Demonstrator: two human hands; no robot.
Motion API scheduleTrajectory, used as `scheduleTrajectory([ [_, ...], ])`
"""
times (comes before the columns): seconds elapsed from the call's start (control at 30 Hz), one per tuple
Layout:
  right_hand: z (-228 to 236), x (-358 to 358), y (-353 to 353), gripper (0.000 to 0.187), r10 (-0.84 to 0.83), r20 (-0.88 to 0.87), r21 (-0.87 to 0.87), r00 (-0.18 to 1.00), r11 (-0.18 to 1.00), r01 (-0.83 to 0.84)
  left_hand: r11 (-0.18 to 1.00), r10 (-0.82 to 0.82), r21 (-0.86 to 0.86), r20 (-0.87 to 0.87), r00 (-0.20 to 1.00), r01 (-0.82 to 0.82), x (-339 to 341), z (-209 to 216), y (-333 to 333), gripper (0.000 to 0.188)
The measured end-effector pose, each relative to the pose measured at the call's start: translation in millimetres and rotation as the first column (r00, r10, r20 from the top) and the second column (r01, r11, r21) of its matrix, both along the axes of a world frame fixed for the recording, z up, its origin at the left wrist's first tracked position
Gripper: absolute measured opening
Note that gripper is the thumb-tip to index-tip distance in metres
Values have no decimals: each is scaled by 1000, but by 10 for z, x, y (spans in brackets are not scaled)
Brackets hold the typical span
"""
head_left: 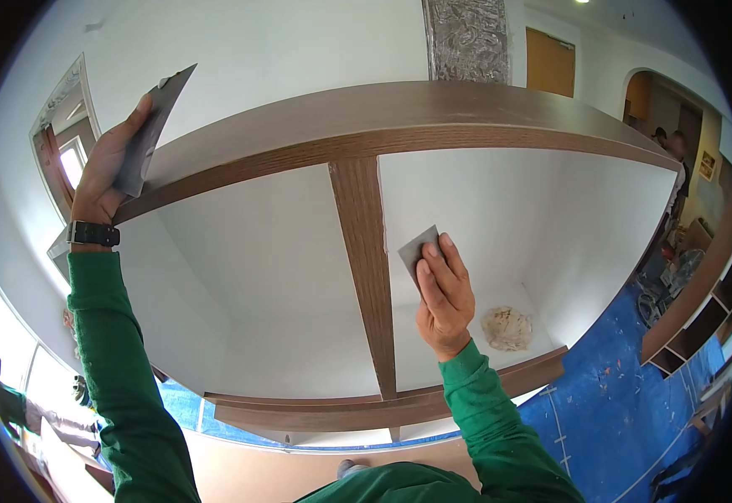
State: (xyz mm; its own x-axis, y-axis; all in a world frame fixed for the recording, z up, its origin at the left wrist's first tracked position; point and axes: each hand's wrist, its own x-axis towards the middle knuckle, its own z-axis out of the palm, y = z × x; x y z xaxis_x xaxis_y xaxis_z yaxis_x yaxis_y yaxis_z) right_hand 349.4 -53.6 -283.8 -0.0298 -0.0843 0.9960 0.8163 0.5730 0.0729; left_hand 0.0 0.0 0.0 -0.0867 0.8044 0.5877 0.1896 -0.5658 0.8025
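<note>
In my raised left hand (102, 172), fingers and thumb grip a thin dark-grey scraper blade (160, 117) with a small pale lump at its upper edge. That hand is beside the left end of the brown wood-grain top of a cabinet (357, 113). My right hand (447, 302) pinches a small grey flat square sheet (419, 245), its corner pointing up. It is in front of the right compartment, just right of the upright wood-grain divider (357, 235). Whether this sheet is metal or abrasive I cannot tell.
A crumpled beige cloth or bag (506, 328) lies on the white floor of the right compartment. Blue sheeting (609, 402) covers the floor at right, near a brown shelf unit (693, 335). Another person (676, 147) is at the far right. A plastic-wrapped column (468, 42) rises behind.
</note>
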Motion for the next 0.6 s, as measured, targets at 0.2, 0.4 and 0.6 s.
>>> scheduleTrajectory([
  [0.2, 148, -119, -116, 34, 93, -56, 9, 994, 996, -92, 999, 14, -29, -25, 1000, -14, 6, 18, 4, 45],
  [0.4, 426, -103, -121, 31, 207, -45, 12, 977, 978, -207, 1000, 6, -31, -9, 1000, -6, -18, 9, 26, 45],
  [0.6, 553, -101, 2, 28, 83, 99, 89, 992, 992, -92, 1000, 2, -22, -24, 1000, -2, -24, 2, 29, 46],
])
